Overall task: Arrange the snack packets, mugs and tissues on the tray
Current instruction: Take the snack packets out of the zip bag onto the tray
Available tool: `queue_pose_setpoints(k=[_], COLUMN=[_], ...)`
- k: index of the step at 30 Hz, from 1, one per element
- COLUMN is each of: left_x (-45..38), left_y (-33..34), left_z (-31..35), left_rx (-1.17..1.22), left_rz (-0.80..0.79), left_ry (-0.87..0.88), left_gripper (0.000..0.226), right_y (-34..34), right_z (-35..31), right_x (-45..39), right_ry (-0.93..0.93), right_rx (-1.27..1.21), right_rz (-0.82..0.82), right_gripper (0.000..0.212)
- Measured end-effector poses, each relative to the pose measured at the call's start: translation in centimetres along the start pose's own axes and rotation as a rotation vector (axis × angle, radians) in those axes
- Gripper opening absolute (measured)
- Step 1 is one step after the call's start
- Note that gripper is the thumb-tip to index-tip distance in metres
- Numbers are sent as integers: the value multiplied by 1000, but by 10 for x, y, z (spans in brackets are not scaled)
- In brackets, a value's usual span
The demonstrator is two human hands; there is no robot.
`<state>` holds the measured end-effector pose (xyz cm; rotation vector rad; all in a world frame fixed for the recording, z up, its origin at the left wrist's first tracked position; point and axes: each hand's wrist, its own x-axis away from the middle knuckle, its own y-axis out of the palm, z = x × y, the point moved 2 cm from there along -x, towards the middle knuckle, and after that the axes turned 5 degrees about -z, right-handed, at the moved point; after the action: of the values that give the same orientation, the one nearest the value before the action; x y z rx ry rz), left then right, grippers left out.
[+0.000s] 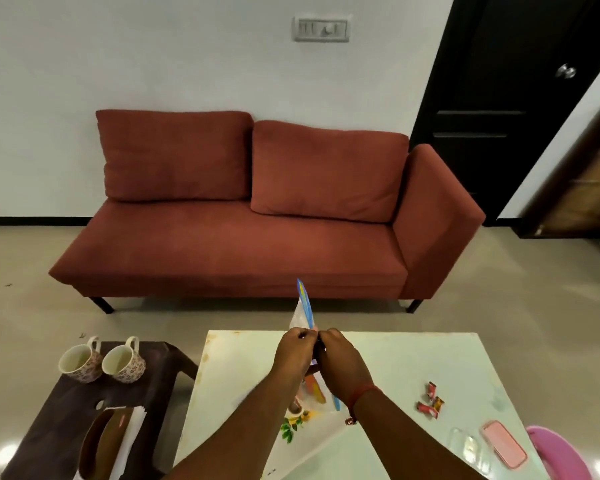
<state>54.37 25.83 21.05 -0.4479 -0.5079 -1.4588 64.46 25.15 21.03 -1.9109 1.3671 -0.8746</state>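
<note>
My hands (317, 355) cover the middle of the thin blue-and-white snack packet (303, 308), so I can't read its print. The pink plastic chair (558, 455) is cut off at the bottom-right corner.

Pale green square desk (413, 362) before me: three small red sweet wrappers (431, 400) right of middle, pink phone-like case (503, 444) near my right edge, clear plastic piece (468, 446) just beside it. Dark brown low desk (59, 403) at my left: two floral ceramic mugs (101, 362) side by side, brown tissue holder (108, 441) nearer me.
</note>
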Motion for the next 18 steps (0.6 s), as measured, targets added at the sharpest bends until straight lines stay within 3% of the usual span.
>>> queue_pose_setpoints(k=[8,14,18], left_x=[1,4,10], left_y=[27,60,75], left_z=[26,28,30], left_rx=[-47,-130,-78], left_rz=[112,207,203], left_ry=[117,190,232], left_gripper=[20,23,23], right_y=[-40,-62,-76], right_z=[10,26,34], right_x=[-7,0,1], right_ry=[-58,-110,-137], right_rx=[-36,200,192], right_rz=[75,117,175], right_gripper=[26,30,29])
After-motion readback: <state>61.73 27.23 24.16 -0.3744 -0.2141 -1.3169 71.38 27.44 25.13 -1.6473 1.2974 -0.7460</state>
